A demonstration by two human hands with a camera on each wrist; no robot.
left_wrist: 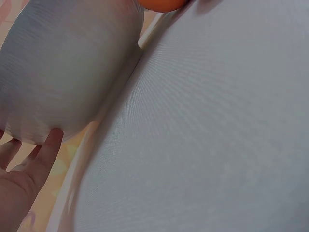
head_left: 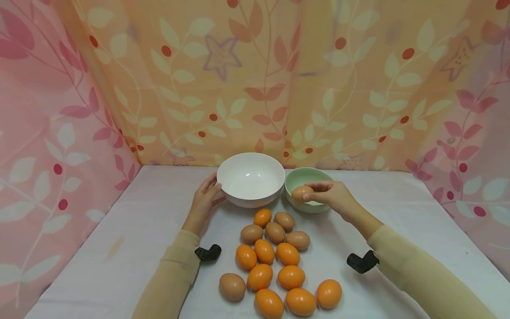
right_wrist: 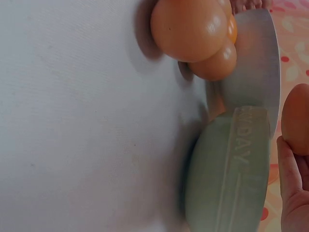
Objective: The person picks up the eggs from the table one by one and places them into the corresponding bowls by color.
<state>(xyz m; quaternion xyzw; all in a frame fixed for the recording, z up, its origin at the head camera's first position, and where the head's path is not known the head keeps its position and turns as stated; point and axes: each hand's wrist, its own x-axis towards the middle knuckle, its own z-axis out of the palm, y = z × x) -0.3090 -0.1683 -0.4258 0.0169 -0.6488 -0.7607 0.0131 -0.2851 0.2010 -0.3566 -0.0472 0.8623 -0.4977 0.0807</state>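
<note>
Head view: white-covered bench, backed by a leaf-patterned curtain. White bowl set toward the back; its left side is touched by the left hand, the grip loosely spread against the outer wall. Green bowl placed just to its right. Over the green bowl a brown egg is held by the right hand, pinched between thumb and fingers. Nine orange eggs and five loose brown eggs are strewn in front of the bowls.

Left wrist view: fingertips seen rested on the outside of the white bowl; one orange egg cut off by the top edge.

Right wrist view: pinched egg seen above rim level, partly cropped. Raised lettering borne by the green bowl, "DAY" legible.
</note>
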